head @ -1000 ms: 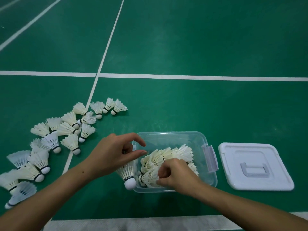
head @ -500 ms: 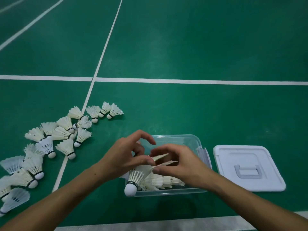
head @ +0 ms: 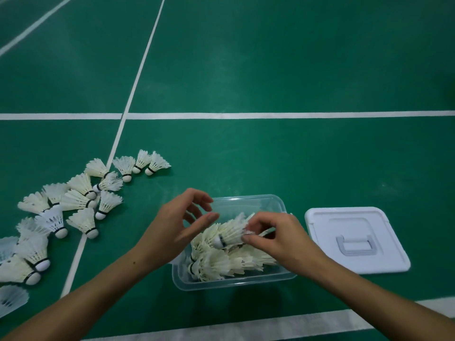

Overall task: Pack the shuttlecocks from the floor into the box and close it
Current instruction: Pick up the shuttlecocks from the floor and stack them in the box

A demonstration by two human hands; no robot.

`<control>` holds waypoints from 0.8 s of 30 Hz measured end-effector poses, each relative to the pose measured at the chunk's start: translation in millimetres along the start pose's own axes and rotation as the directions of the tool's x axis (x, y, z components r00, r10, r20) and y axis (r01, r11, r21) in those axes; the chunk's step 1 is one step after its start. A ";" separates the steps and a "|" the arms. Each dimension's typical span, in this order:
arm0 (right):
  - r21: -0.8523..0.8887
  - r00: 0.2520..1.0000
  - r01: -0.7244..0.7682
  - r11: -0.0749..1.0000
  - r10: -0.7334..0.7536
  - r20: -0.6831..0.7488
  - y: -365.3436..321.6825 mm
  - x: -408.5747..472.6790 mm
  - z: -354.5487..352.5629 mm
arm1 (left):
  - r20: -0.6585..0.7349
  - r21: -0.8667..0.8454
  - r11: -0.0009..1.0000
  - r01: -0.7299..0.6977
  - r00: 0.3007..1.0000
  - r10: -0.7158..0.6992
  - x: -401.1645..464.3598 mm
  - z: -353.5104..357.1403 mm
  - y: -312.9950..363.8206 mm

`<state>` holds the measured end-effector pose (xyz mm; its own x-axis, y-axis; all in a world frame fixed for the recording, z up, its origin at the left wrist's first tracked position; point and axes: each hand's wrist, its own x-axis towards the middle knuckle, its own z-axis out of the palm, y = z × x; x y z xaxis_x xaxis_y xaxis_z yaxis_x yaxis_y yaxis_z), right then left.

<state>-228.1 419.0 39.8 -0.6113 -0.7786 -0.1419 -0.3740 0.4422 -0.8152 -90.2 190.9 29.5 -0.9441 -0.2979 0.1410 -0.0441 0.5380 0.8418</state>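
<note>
A clear plastic box (head: pixel 248 202) stands open on the green floor and holds several white shuttlecocks (head: pixel 221 265). My right hand (head: pixel 278 236) pinches the feather end of one shuttlecock (head: pixel 230 233) above the pile, its cork pointing left. My left hand (head: pixel 176 228) hovers over the box's left edge with its fingers spread and nothing in it. Many loose shuttlecocks (head: pixel 81 200) lie on the floor to the left. The white lid (head: pixel 354 238) lies flat to the right of the box.
White court lines (head: pixel 221 116) cross the green floor. A pale strip (head: pixel 270 323) runs along the near edge under my forearms. More shuttlecocks (head: pixel 27 262) lie at the far left edge.
The shuttlecock held by my left hand has passed to my right hand and now lies over the pile in the box. My left hand has let go and spread its fingers.
</note>
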 end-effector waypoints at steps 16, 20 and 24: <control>-0.306 0.978 -0.040 0.951 0.099 0.182 22.6 3.4 61.5 | 0.423 0.456 0.864 -0.212 0.906 -0.001 -43.9 16.9 -13.1; -0.196 0.938 -0.114 0.974 0.170 0.301 34.1 13.5 65.4 | 0.455 0.466 0.857 -0.220 0.891 -0.018 -42.2 23.5 -15.3; -0.067 0.913 -0.221 0.973 0.230 0.336 37.9 18.2 57.4 | 0.433 0.447 0.874 -0.190 0.901 -0.026 -43.1 22.4 -19.2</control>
<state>-213.4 396.0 -25.9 -0.4098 -0.7588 -0.5062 -0.2758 0.6321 -0.7242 -56.0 211.1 -4.4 -0.9910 0.0590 -0.1202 -0.0054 0.8792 0.4764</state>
